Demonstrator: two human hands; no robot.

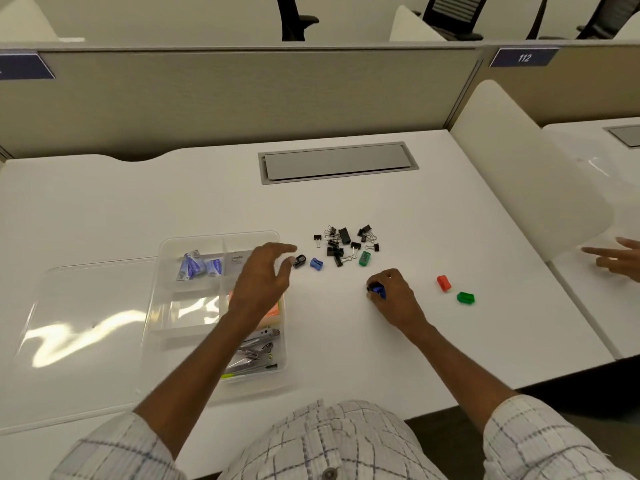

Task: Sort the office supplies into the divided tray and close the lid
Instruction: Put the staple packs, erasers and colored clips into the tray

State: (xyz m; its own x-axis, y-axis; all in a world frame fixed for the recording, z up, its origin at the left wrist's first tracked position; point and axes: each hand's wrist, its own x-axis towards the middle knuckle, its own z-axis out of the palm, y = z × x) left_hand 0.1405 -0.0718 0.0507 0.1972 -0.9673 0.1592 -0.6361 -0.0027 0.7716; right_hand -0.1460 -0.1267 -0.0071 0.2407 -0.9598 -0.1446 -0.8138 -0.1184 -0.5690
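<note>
A clear divided tray (166, 247) sits left of centre, its open lid (86, 306) lying flat to the left. Inside are blue staple boxes (199, 266), an orange sticky-note pad (273, 310) and metal staple removers (254, 355). My left hand (263, 282) hovers over the tray's right edge, fingers apart, fingertips close to a black sharpener (299, 261). A blue sharpener (316, 264), a green sharpener (364, 258) and a pile of black binder clips (343, 242) lie beyond. My right hand (391, 294) is closed on a blue sharpener (377, 290). Red (444, 283) and green (465, 297) sharpeners lie to its right.
A grey cable hatch (337, 162) is set into the white desk behind the clips. A beige partition runs along the back. A white divider (519, 174) stands at the right, and another person's hand (620, 258) rests on the neighbouring desk.
</note>
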